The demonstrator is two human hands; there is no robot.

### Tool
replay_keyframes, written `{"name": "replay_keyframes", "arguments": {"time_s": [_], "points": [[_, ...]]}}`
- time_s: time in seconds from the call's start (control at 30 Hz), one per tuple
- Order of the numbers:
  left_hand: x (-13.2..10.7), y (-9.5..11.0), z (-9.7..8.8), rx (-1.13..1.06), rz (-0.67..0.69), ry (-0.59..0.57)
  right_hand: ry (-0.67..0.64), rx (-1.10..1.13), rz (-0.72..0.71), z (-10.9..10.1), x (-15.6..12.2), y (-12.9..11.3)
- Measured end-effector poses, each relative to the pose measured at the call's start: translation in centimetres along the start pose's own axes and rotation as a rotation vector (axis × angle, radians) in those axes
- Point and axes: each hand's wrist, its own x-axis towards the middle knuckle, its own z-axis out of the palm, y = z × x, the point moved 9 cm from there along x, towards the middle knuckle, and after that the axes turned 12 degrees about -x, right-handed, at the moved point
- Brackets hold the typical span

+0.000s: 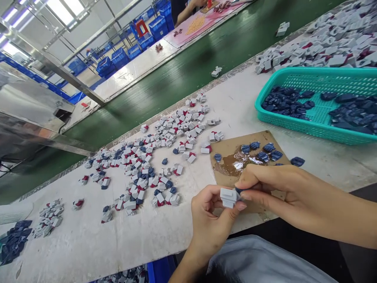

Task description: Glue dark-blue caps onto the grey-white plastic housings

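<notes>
My left hand [210, 220] pinches a light grey blocky plastic part [228, 197] above the near edge of the table. Against the right side of that part, my right hand [265, 188] holds a small dark blue plastic piece [240, 190], mostly hidden by the fingers. Beneath both hands lies a brown cardboard sheet [219, 177] with a wet, shiny patch. Several dark blue fist-shaped pieces [263, 157] rest on the sheet, and one more [297, 161] sits just off its right edge.
A teal basket [312, 135] of dark blue pieces stands at the right. Grey parts with red and blue bits [141, 173] spread across the table's left half; a grey heap [332, 43] lies at upper right. Behind runs a green conveyor belt [165, 92]. Across it, another person's arm [185, 13] shows.
</notes>
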Motion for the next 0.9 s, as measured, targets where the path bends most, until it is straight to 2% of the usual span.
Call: {"name": "replay_keyframes", "arguments": {"time_s": [0.1, 0.17, 0.23, 0.3, 0.37, 0.47, 0.53, 0.6, 0.77, 0.9], "points": [[-0.1, -0.6, 0.5, 0.063, -0.015, -0.094, -0.111, 0.152, 0.022, 1.1, 0.1, 0.8], [-0.5, -0.8, 1.0, 0.100, -0.020, -0.174, -0.118, 0.213, 0.075, 1.1, 0.6, 1.2], [-1.0, -0.6, 1.5, 0.112, 0.005, -0.214, 0.024, 0.261, 0.147, 0.0, 1.7, 1.3], [-1.2, 0.0, 1.8, 0.112, 0.072, -0.196, 0.187, 0.382, 0.242, -0.7, 2.7, 1.2], [-1.2, 0.7, 2.2, 0.140, 0.167, -0.148, 0.188, 0.576, 0.363, 0.8, 3.5, 1.0], [-1.3, 1.7, 2.8, 0.246, 0.340, -0.058, 0.012, 0.776, 0.459, 4.4, 3.8, -0.3], [-1.6, 2.2, 3.0, 0.320, 0.443, -0.009, -0.009, 0.800, 0.438, 5.2, 3.4, -1.0], [-2.0, 2.2, 3.2, 0.388, 0.502, 0.015, 0.028, 0.787, 0.394, 5.1, 2.9, -1.2], [-3.1, 2.2, 3.7, 0.494, 0.591, -0.016, 0.074, 0.740, 0.329, 4.8, 2.2, -0.7], [-3.2, 2.3, 3.3, 0.515, 0.622, 0.034, 0.056, 0.723, 0.317, 5.8, 2.6, -0.6]]}}
